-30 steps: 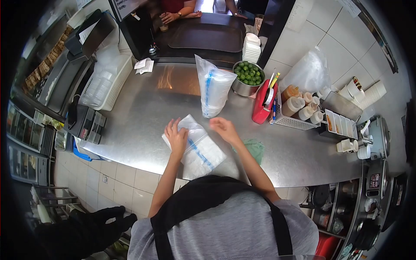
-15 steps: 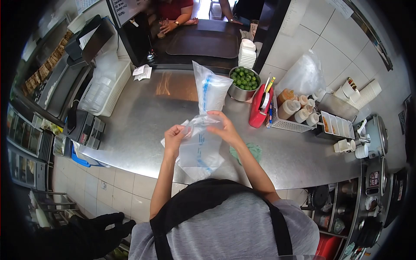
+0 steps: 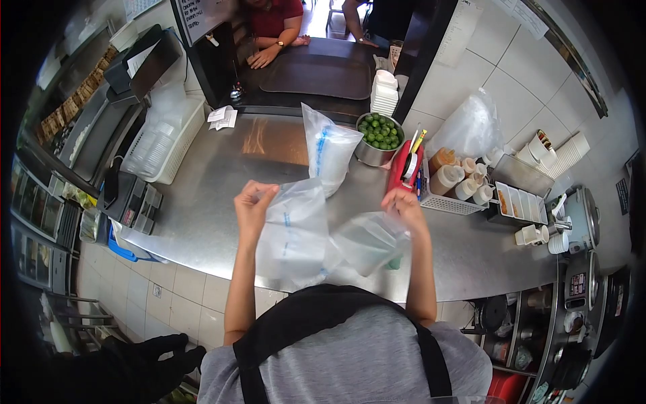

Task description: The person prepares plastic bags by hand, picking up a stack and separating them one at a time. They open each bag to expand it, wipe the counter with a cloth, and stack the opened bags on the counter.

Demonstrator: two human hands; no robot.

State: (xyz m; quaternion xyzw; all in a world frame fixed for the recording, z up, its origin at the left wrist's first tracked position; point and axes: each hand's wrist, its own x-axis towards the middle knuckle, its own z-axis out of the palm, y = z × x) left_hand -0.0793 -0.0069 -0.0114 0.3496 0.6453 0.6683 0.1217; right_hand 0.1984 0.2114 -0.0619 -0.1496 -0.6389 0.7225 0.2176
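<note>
Pinched at its upper left by my left hand (image 3: 256, 202) is a translucent plastic bag (image 3: 291, 236) with blue print. My right hand (image 3: 406, 209) grips the right end of clear plastic (image 3: 370, 241), spread out toward the bag; whether the two are one piece I cannot tell. Both hang above the steel counter (image 3: 202, 195). Beyond them a filled plastic bag (image 3: 328, 151) with blue print stands on the counter, touched by neither hand. A green cloth (image 3: 394, 262) is mostly hidden under the plastic on the right.
A pot of green limes (image 3: 380, 135), a red tape dispenser (image 3: 404, 165) and a basket of sauce bottles (image 3: 457, 195) stand at the right. White basket (image 3: 182, 141) at the left. Two people stand beyond the dark tray (image 3: 316, 74); one person's hand (image 3: 266, 57) rests near it.
My hands have moved apart, my right hand going right and spreading the plastic wide. The hand of the person beyond the tray has lowered onto the ledge.
</note>
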